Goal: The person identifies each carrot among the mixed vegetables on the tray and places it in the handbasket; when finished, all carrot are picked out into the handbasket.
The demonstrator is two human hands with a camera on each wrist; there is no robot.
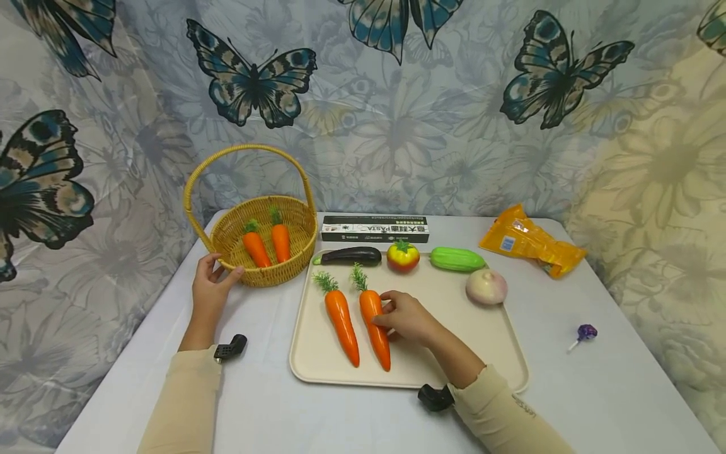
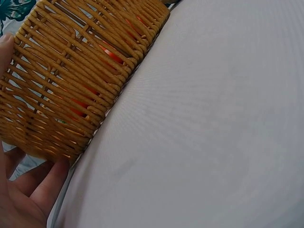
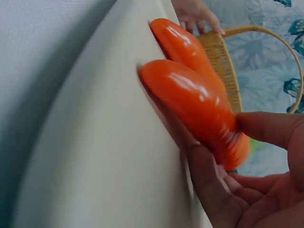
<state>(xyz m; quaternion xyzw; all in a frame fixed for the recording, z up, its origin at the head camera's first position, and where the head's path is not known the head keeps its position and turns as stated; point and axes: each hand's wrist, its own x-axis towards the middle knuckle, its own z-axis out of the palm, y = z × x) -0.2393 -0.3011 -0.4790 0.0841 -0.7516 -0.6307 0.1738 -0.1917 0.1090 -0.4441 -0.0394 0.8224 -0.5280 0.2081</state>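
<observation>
My left hand (image 1: 210, 291) holds the side of a yellow wicker basket (image 1: 286, 272), thumb at the rim and fingers lower on the woven wall. Two orange carrots with green tops, one of them this carrot (image 1: 280, 243), lean inside the basket. On the beige tray (image 1: 454, 353), my right hand (image 1: 413, 320) pinches a larger orange carrot (image 3: 190, 102), its thumb on one side and fingers on the other. The carrot's tip points toward the tray's front edge. Just left of it lies a second large carrot (image 1: 342, 321), roughly parallel.
Along the tray's back lie an eggplant (image 1: 354, 255), a red-yellow tomato (image 1: 403, 258) and a green cucumber-like vegetable (image 1: 456, 259). A pale pinkish onion-like bulb (image 1: 486, 287) sits at the right. Behind stands a pasta box (image 1: 374, 229); rightward are an orange bag (image 1: 527, 243) and a lollipop (image 1: 587, 332).
</observation>
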